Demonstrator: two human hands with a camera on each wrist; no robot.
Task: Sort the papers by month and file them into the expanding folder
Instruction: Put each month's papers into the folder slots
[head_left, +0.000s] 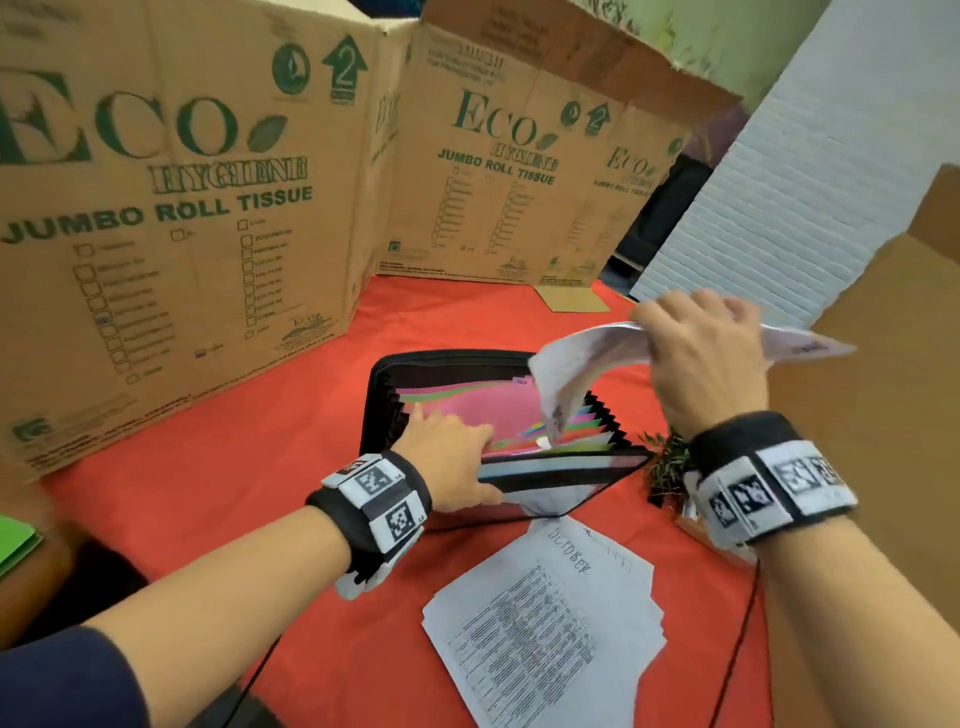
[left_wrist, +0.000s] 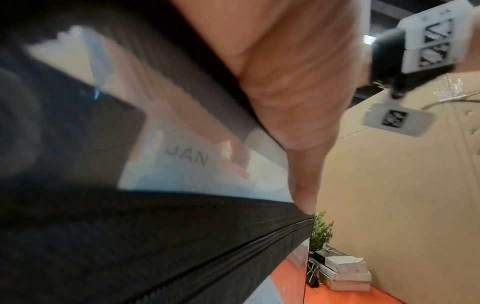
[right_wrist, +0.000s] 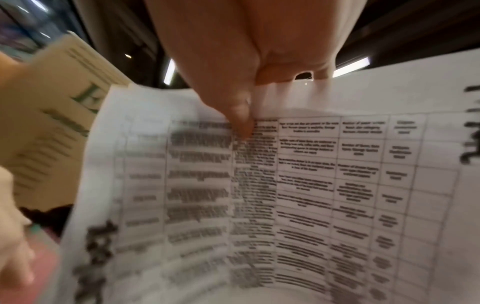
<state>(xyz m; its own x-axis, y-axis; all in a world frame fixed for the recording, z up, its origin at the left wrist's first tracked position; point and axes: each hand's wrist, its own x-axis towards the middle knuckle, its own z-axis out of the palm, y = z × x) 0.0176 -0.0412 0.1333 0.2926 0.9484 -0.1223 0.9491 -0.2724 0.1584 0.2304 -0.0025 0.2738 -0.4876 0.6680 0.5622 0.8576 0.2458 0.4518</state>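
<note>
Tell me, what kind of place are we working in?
Likely a makeshift recording station, not an office: cardboard boxes wall in a table with a red cloth, with books and a small plant.

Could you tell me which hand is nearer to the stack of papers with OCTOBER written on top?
Left. The left hand grips the expanding folder just above the stack; the right hand holds a sheet raised farther back.

Head view: looks forward and down from above onto the red-covered tabletop (head_left: 291, 467), both forearms in frame. Left wrist view: very close, looks along the left hand (left_wrist: 293, 86) at the black zippered expanding folder (left_wrist: 155, 236), also seen from the head. Right wrist view: very close, looks along the right hand (right_wrist: 233, 61) at the white printed paper sheet (right_wrist: 298, 185), likewise shared.
</note>
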